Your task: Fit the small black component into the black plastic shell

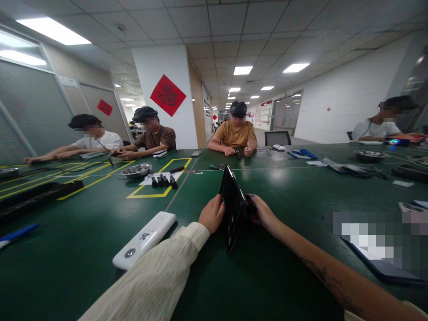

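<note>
A flat black tablet-like device stands on edge over the green table, held between both my hands. My left hand, in a cream sleeve, is closed on its left side. My right hand grips its right side, fingers wrapped behind it. A white power bank lies just left of my left forearm.
Other people sit around the table. A metal bowl and small black parts lie in a yellow-taped square. Another bowl is far right, black trays at left, a blue pen near the left edge.
</note>
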`<state>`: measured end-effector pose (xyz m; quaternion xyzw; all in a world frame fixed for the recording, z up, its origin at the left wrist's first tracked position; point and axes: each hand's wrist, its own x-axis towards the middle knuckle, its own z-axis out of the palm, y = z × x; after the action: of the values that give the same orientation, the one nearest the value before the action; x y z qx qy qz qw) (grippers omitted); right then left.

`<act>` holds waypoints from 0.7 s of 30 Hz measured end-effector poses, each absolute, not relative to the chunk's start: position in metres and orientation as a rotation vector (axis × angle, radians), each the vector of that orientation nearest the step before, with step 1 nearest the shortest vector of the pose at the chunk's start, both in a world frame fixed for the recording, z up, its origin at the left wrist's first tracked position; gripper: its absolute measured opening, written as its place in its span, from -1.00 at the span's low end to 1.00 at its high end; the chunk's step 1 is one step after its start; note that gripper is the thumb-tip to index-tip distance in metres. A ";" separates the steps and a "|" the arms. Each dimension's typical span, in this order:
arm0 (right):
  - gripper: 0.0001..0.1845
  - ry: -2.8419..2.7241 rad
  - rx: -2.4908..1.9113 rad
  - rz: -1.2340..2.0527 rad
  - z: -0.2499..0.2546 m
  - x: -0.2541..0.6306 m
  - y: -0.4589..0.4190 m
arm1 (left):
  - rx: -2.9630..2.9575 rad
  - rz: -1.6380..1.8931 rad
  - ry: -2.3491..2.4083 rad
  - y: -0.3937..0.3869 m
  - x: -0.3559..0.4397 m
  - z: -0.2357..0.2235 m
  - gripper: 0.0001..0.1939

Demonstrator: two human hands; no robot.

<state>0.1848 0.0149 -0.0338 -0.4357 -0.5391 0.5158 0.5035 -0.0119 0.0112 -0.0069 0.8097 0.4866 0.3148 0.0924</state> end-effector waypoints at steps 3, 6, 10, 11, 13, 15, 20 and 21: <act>-0.61 -1.297 -1.043 1.252 -0.034 0.185 0.015 | 2.414 0.930 1.444 0.012 -0.012 -0.007 -0.80; -0.61 -1.290 -1.028 1.259 -0.035 0.184 0.017 | 2.411 0.917 1.457 0.011 -0.012 -0.006 -0.81; -0.59 -1.266 -1.043 1.265 -0.034 0.184 0.017 | 2.394 0.897 1.457 0.010 -0.011 -0.005 -0.83; -0.59 -1.264 -1.039 1.269 -0.034 0.183 0.017 | 2.392 0.902 1.457 0.010 -0.011 -0.005 -0.83; -0.59 -1.258 -1.034 1.276 -0.033 0.183 0.016 | 2.388 0.915 1.447 0.010 -0.011 -0.005 -0.84; -0.60 -1.245 -1.046 1.281 -0.031 0.183 0.015 | 2.385 0.922 1.430 0.011 -0.010 -0.005 -0.84; -0.62 -1.253 -1.064 1.261 -0.030 0.183 0.014 | 2.396 0.938 1.420 0.010 -0.011 -0.005 -0.85; -0.62 -1.263 -1.057 1.256 -0.031 0.183 0.014 | 2.398 0.941 1.420 0.010 -0.011 -0.005 -0.85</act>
<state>0.1830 0.0141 -0.0307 -0.4389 -0.5245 0.5217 0.5100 -0.0106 0.0097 -0.0052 0.8113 0.4802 0.3181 0.0999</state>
